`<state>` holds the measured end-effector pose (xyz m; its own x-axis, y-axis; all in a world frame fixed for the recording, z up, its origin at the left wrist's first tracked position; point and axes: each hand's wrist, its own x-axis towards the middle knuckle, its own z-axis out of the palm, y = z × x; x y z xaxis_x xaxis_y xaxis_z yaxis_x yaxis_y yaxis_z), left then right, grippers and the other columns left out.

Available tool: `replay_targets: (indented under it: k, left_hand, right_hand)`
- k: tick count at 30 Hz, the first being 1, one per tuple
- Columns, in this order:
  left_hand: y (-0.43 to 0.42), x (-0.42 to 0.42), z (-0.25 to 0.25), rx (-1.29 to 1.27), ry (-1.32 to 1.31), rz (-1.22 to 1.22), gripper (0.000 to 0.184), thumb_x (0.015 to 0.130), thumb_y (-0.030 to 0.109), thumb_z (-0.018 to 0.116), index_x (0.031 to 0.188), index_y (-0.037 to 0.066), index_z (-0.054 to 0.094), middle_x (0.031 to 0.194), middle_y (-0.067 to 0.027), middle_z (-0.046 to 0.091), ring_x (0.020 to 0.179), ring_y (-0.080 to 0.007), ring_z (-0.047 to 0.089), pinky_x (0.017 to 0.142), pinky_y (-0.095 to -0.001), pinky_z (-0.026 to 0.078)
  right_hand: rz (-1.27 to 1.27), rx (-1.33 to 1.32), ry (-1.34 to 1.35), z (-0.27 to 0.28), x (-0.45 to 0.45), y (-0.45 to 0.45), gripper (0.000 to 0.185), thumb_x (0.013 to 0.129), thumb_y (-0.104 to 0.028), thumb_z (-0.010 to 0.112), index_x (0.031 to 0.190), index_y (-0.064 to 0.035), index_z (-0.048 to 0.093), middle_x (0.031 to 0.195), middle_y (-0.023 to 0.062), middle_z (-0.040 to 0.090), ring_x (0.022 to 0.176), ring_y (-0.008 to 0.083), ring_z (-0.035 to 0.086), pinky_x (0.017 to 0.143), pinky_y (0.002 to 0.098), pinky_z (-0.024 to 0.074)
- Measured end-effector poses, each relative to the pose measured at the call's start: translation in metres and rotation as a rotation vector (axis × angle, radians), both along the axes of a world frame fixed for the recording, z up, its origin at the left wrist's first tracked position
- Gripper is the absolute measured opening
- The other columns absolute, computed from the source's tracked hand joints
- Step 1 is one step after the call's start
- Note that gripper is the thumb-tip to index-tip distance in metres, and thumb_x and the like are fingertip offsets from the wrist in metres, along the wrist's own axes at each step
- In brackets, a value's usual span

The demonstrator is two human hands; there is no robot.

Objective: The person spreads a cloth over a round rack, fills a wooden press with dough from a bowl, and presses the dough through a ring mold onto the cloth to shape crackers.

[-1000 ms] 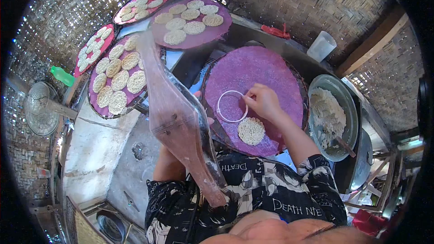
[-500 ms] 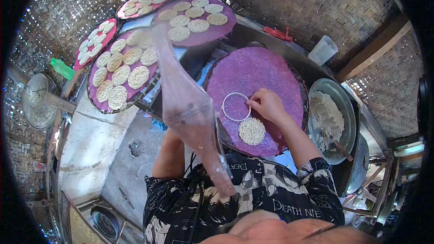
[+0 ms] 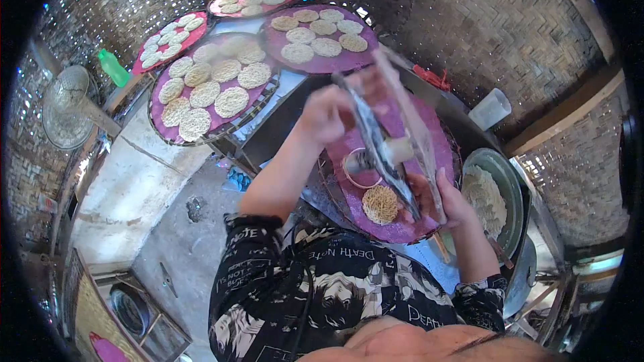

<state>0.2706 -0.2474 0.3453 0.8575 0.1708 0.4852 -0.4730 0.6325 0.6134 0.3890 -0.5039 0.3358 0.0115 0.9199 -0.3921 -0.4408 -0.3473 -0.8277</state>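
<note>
My left hand (image 3: 327, 115) is blurred, its fingers curled at the upper part of a long two-piece wooden tool (image 3: 414, 131). Near the lower end, my right hand (image 3: 456, 202) grips the pale piece. A dark piece (image 3: 376, 141) lies alongside, with a short cylinder (image 3: 400, 150) between the two. Below the tool is a round tray with purple cloth (image 3: 439, 127). On that cloth lie a thin ring (image 3: 346, 173), partly hidden by the tool, and one round lattice disc (image 3: 380, 205) close to the ring's near side.
Trays with several pale discs stand at the upper left, including a purple one (image 3: 159, 108) and a pink one (image 3: 142, 60). At right are a bowl of pale crumbly mass (image 3: 486, 201) and a plastic cup (image 3: 490, 109). A green bottle (image 3: 113, 68) is at far left.
My right hand has let go of the ring and moved to the tool. My left hand has come up to the tool's upper part. The tool has moved right, over the purple tray.
</note>
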Motion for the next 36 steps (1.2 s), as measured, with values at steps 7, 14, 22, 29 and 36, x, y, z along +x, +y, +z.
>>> replay_targets:
  k: [7, 14, 22, 29, 36]
  left_hand:
    - [0.013, 0.049, -0.024, -0.477, -0.057, -0.177, 0.056, 0.084, 0.055, 0.043, 0.104, 0.003, 0.054, 0.091, -0.0100, 0.060, 0.092, -0.0298, 0.057, 0.093, -0.0452, 0.039]
    - [0.006, 0.057, -0.060, -0.587, -0.090, -0.058, 0.058, 0.085, 0.059, 0.039, 0.073, 0.006, 0.060, 0.072, -0.0090, 0.056, 0.075, -0.0280, 0.056, 0.079, -0.0401, 0.045]
    - [0.031, 0.034, -0.053, -0.514, -0.010, 0.093, 0.052, 0.084, 0.057, 0.043, 0.069, 0.010, 0.056, 0.064, -0.0039, 0.052, 0.069, -0.0246, 0.056, 0.074, -0.0420, 0.046]
    - [0.043, 0.045, -0.047, -0.497, 0.001, 0.137, 0.051, 0.082, 0.059, 0.045, 0.061, 0.013, 0.049, 0.060, -0.0021, 0.049, 0.062, -0.0228, 0.053, 0.069, -0.0413, 0.046]
    - [0.017, 0.062, -0.062, -0.604, 0.087, 0.138, 0.051, 0.082, 0.059, 0.045, 0.056, 0.015, 0.044, 0.055, -0.0009, 0.045, 0.058, -0.0220, 0.050, 0.065, -0.0393, 0.043]
  right_hand:
    - [0.091, -0.226, -0.048, 0.002, 0.041, -0.002, 0.080, 0.083, -0.068, 0.026, 0.122, 0.0012, 0.042, 0.094, 0.0173, 0.061, 0.077, 0.0256, 0.062, 0.068, 0.0350, 0.0508]
    - [0.124, -0.339, -0.277, 0.000, 0.055, 0.000, 0.076, 0.084, -0.066, 0.027, 0.111, 0.0017, 0.048, 0.085, 0.0188, 0.062, 0.067, 0.0269, 0.064, 0.056, 0.0312, 0.0531]
    - [0.095, -0.256, -0.424, -0.002, 0.025, 0.029, 0.064, 0.088, -0.060, 0.029, 0.092, -0.0027, 0.057, 0.068, 0.0079, 0.061, 0.052, 0.0156, 0.058, 0.044, 0.0258, 0.0457]
    - [-0.021, -0.264, -0.751, 0.005, 0.026, 0.041, 0.055, 0.088, -0.054, 0.036, 0.089, -0.0035, 0.058, 0.063, 0.0075, 0.059, 0.046, 0.0151, 0.054, 0.041, 0.0272, 0.0433]
    - [-0.069, -0.300, -0.825, 0.014, 0.030, 0.017, 0.050, 0.088, -0.050, 0.043, 0.083, -0.0025, 0.058, 0.057, 0.0066, 0.055, 0.041, 0.0140, 0.049, 0.037, 0.0269, 0.0393]
